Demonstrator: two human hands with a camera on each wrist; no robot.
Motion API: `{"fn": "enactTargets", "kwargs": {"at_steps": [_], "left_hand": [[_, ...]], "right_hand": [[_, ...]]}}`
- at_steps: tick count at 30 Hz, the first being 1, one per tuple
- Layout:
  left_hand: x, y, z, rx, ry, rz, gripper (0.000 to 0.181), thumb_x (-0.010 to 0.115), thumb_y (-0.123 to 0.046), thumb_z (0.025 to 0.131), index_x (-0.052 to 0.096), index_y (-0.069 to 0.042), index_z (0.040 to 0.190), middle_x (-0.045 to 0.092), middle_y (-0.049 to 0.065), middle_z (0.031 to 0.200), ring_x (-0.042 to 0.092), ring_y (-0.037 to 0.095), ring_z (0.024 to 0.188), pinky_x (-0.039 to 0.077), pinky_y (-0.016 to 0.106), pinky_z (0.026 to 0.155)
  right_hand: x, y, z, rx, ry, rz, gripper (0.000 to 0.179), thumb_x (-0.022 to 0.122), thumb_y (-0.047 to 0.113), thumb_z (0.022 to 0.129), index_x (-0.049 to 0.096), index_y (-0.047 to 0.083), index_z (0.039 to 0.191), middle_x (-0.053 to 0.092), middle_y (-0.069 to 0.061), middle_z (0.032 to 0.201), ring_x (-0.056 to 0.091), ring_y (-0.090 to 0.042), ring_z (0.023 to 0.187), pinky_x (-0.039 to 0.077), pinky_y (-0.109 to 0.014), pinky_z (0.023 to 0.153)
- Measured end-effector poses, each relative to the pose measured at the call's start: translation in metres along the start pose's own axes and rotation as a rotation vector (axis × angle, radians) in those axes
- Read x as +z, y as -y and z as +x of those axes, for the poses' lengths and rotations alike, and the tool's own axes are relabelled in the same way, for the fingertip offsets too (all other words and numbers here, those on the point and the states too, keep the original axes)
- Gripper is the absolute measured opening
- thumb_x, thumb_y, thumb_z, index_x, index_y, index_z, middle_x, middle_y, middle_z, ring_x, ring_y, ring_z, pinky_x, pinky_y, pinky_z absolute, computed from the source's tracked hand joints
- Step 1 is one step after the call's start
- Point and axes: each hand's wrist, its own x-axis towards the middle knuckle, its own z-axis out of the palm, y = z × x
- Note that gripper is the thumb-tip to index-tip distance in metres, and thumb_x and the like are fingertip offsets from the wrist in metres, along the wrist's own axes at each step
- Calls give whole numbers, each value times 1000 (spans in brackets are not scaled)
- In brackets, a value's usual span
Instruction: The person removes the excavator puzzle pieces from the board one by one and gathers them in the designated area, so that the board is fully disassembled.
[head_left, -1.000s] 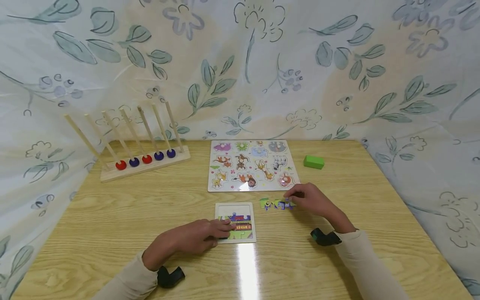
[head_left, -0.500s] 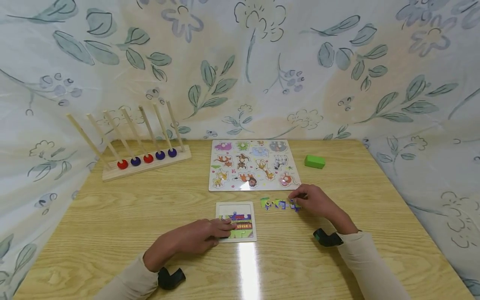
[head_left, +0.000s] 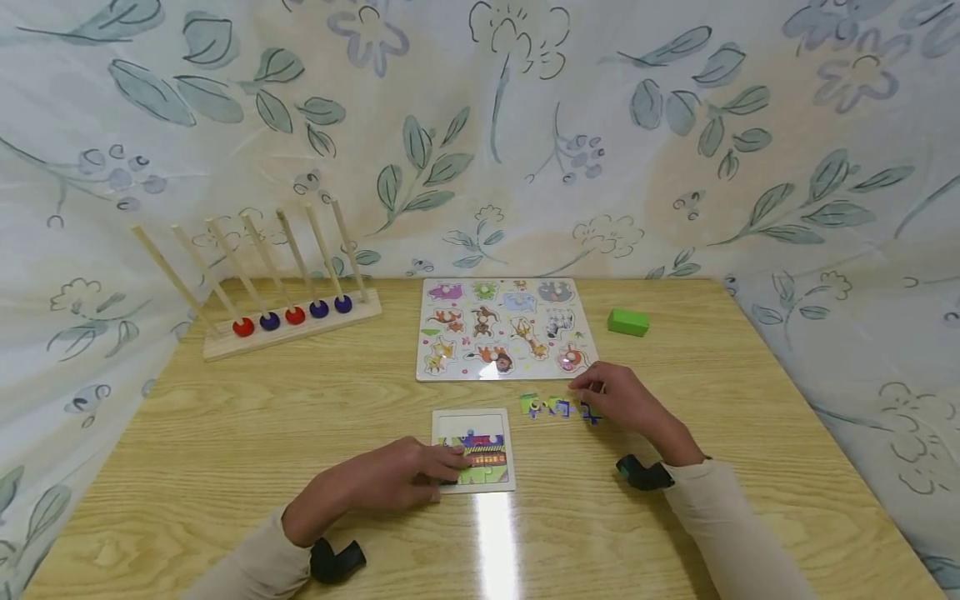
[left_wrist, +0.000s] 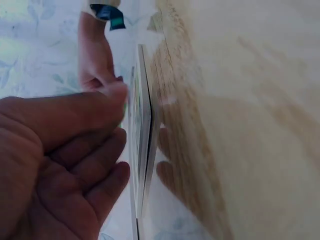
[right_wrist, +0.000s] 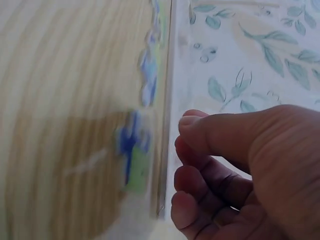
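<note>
Left hand (head_left: 397, 473): fingers extended, resting on puzzle (head_left: 487, 458)
Right hand (head_left: 621, 398): fingers loosely bent, near the rightmost piece (head_left: 591, 412)
Animal board (head_left: 504, 330): far side of counter (head_left: 300, 408)

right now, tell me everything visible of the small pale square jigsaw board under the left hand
The small square jigsaw board has a pale wood-like rim and lies flat on the light wood-grain table. Its far strip is bare; nearer, red, yellow and green pieces interlock. The left hand rests on it, hiding part.
</note>
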Motion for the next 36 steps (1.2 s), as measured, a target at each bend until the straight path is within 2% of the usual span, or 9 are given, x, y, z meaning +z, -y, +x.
{"fn": "enactTargets", "kwargs": {"at_steps": [3, 5, 9, 12, 15, 21, 27, 33, 36], "left_hand": [[0, 0, 1, 8, -42, -15, 37, 64, -3, 92, 63, -3, 130, 51, 6, 142, 46, 17, 131, 44, 32, 100], [0, 0, 3, -13, -79, -18, 39, 65, -4, 92, 62, -3, 130, 51, 7, 141, 46, 17, 131, 43, 33, 101], [0, 1, 5, -90, -155, 13, 45, 67, -7, 91, 57, 0, 134, 47, 10, 145, 42, 21, 134, 40, 40, 104], [1, 2, 4, -171, -180, 44, 57, 68, -12, 92, 47, 2, 142, 39, 13, 151, 35, 27, 139, 35, 45, 107], [1, 2, 3, -237, -176, 74, 68, 68, -18, 92, 36, 4, 148, 30, 15, 155, 26, 30, 142, 29, 49, 110], [1, 5, 3, -301, -155, 139, 74, 68, -29, 93, 32, 3, 150, 24, 12, 158, 20, 31, 144, 24, 48, 113], [0, 5, 5, -292, -126, 196, 76, 68, -31, 92, 32, 3, 150, 22, 12, 159, 19, 29, 145, 21, 47, 114], [-2, 2, 5, -312, -113, 192, 75, 67, -31, 93, 33, 5, 149, 22, 14, 159, 18, 31, 145, 19, 47, 115], [-2, 2, 5, -301, -108, 196, 75, 67, -31, 93, 33, 6, 148, 22, 15, 158, 18, 32, 145, 19, 48, 114]], "right_hand": [[4, 8, 4, -29, 0, 2, 12, 67, -3, 88, 75, 1, 96, 63, 1, 82, 53, -12, 69, 47, -27, 59], [7, 14, 5, -37, 11, 5, 11, 68, -1, 88, 75, 1, 96, 64, 2, 82, 52, -11, 69, 46, -27, 59], [14, 24, 9, -57, 50, 18, 11, 68, 2, 89, 75, 2, 97, 66, 4, 80, 52, -9, 66, 46, -26, 58], [20, 32, 10, -78, 85, 31, 11, 67, 2, 90, 76, 2, 97, 67, 4, 82, 51, -8, 67, 46, -25, 59], [25, 40, 12, -109, 115, 33, 11, 67, 3, 90, 76, 3, 98, 68, 3, 85, 52, -7, 70, 47, -24, 61], [33, 58, 14, -138, 157, 70, 13, 66, 5, 92, 76, 3, 100, 69, 1, 91, 51, -6, 70, 47, -24, 61], [43, 77, 15, -189, 206, 146, 16, 64, 1, 92, 75, 4, 102, 70, 1, 95, 51, -6, 72, 47, -24, 62], [55, 94, 20, -202, 271, 191, 17, 63, 3, 94, 75, 5, 106, 70, 0, 101, 55, -6, 78, 49, -24, 67], [62, 99, 22, -212, 294, 198, 17, 64, 3, 94, 74, 5, 106, 71, -1, 102, 59, -6, 84, 50, -24, 71]]}}
